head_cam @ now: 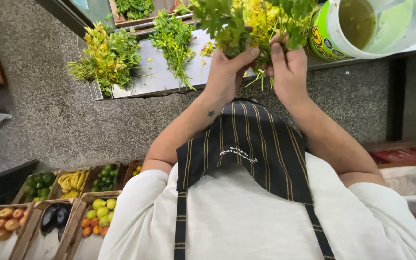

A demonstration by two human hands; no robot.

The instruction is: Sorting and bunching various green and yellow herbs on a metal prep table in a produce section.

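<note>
Both of my hands hold one bunch of leafy herbs [253, 19], green with many yellowed leaves, above the edge of a metal counter [160, 79]. My left hand [227, 72] grips the stems from the left, thumb across them. My right hand [289, 67] closes on the stems from the right. The stem ends are hidden between my fingers. I wear a white shirt and a dark striped apron [246, 144].
Two more herb bunches lie on the counter: a yellowed one [107, 58] at its left end and a green one [174, 41] beside it. A white bucket [376, 26] of murky greenish liquid stands at right. Wooden crates of fruit and vegetables [58, 212] sit on the floor, lower left.
</note>
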